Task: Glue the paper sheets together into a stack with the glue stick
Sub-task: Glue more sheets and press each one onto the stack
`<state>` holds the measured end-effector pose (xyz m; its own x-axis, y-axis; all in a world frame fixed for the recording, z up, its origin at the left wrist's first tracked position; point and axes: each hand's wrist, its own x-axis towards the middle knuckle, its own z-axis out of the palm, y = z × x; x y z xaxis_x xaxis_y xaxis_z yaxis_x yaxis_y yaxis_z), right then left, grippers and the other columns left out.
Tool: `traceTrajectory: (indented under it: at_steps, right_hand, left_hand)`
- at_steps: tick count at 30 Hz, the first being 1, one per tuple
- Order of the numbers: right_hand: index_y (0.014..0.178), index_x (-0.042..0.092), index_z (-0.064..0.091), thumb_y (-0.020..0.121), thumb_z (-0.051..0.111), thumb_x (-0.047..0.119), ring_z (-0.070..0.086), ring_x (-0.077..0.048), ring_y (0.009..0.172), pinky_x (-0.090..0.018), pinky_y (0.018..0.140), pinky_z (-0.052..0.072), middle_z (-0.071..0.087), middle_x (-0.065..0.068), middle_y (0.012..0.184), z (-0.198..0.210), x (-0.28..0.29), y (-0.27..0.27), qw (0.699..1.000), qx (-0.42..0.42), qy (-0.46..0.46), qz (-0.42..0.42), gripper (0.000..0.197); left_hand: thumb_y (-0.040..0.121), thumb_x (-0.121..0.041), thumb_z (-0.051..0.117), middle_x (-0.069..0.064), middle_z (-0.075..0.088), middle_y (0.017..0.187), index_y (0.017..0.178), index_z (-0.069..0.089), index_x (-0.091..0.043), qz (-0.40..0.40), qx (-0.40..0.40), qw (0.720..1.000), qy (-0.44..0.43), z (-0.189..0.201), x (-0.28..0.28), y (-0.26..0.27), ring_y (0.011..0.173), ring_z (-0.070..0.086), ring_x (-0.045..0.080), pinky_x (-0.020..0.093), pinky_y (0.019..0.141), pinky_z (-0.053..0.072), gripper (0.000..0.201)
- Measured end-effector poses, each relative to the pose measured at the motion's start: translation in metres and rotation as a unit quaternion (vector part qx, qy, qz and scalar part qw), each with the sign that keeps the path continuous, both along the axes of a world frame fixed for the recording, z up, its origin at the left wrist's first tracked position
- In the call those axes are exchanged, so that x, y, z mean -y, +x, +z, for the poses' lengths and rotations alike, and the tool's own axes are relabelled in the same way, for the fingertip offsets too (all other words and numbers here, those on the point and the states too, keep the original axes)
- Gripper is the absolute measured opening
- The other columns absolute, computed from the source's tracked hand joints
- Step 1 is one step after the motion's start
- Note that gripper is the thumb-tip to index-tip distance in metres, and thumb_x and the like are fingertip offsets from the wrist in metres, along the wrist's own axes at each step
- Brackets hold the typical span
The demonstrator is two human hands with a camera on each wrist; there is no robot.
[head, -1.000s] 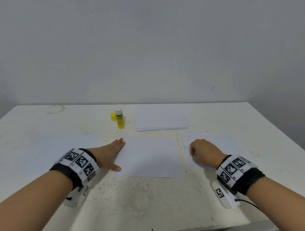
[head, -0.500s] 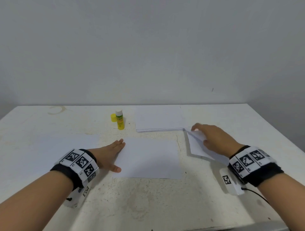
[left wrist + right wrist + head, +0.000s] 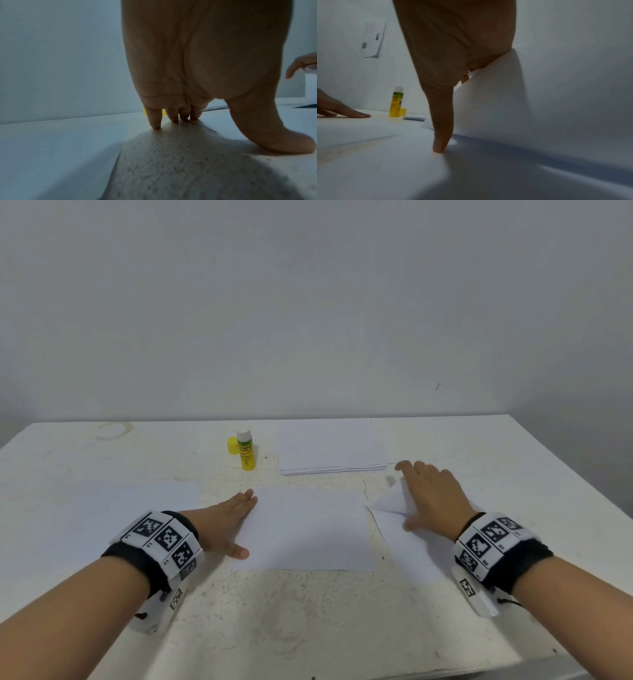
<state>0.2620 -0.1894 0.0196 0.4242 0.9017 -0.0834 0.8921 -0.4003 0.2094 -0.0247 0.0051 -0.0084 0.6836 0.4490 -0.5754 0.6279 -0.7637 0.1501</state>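
Resting flat near the middle of the white table (image 3: 342,628), the left hand (image 3: 222,523) has its 4 fingers (image 3: 173,115) straight and pressed together, tips on the left edge of the centre sheet (image 3: 308,530), with the thumb (image 3: 278,138) splayed out toward the near edge and its tip on the same sheet. The right hand (image 3: 430,496) is over the right sheet (image 3: 407,537), toward the table's right edge; its fingers are fairly straight and slightly spread, and that sheet's far left corner (image 3: 390,501) is lifted off the table and curled up against the palm (in the right wrist view the paper (image 3: 496,101) stands up against the fingers, while the thumb (image 3: 442,128) points down with its tip on the part of the sheet that lies flat). Whether the fingers pinch the raised corner or merely push under it, I cannot tell. A 3rd loose sheet (image 3: 113,515) lies flat toward the left edge. Near the far edge, the paper stack (image 3: 329,448) sits about centre, and the yellow glue stick (image 3: 246,451) stands upright just to its left, uncapped, its yellow cap (image 3: 231,446) beside it on the table. Neither hand touches the glue stick.
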Motion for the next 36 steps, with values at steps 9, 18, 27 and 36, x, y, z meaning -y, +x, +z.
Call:
traceTrajectory:
  at_steps: [9, 18, 27, 36]
  right_hand:
    - [0.144, 0.015, 0.028, 0.044, 0.075, 0.077, 0.046, -0.025, 0.100, -0.037, 0.081, 0.039, 0.045, -0.009, 0.115, 0.003, -0.002, 0.003, 0.995, 0.078, 0.013, -0.056, 0.126]
    - [0.120, 0.010, 0.048, 0.080, 0.061, -0.003, 0.051, -0.018, 0.077, -0.023, 0.060, 0.039, 0.055, -0.003, 0.088, 0.025, -0.003, 0.012, 0.964, -0.214, 0.138, -0.074, 0.043]
    - [0.085, 0.016, 0.067, 0.086, 0.057, 0.008, 0.054, -0.018, 0.071, -0.023, 0.061, 0.040, 0.062, 0.002, 0.075, 0.064, -0.002, -0.001, 0.907, -0.263, 0.325, -0.060, 0.012]
    - [0.135, 0.028, 0.053, 0.096, 0.049, 0.025, 0.051, -0.023, 0.114, -0.030, 0.085, 0.038, 0.061, -0.004, 0.118, 0.030, -0.024, -0.082, 0.956, -0.235, 0.170, 0.053, 0.039]
  left_hand:
    - [0.089, -0.047, 0.061, 0.004, -0.021, 0.158, 0.151, -0.015, -0.009, -0.002, 0.011, 1.000, 0.005, 0.001, 0.000, 0.000, 0.148, -0.009, 0.015, 0.027, 0.117, 0.003, 0.105]
    - [0.076, -0.054, 0.072, 0.001, -0.002, 0.161, 0.153, 0.000, -0.013, -0.005, 0.031, 0.999, 0.038, 0.006, -0.006, 0.003, 0.147, 0.008, 0.016, 0.031, 0.118, 0.014, 0.112]
    - [0.076, -0.058, 0.069, -0.001, -0.002, 0.161, 0.153, 0.002, -0.013, 0.000, 0.048, 0.998, 0.042, 0.002, -0.001, 0.002, 0.147, 0.008, 0.016, 0.031, 0.117, 0.017, 0.112]
    - [0.076, -0.060, 0.069, -0.001, -0.002, 0.161, 0.153, 0.001, -0.015, 0.010, 0.050, 0.998, 0.042, 0.000, 0.000, 0.001, 0.147, 0.008, 0.016, 0.034, 0.118, 0.019, 0.112]
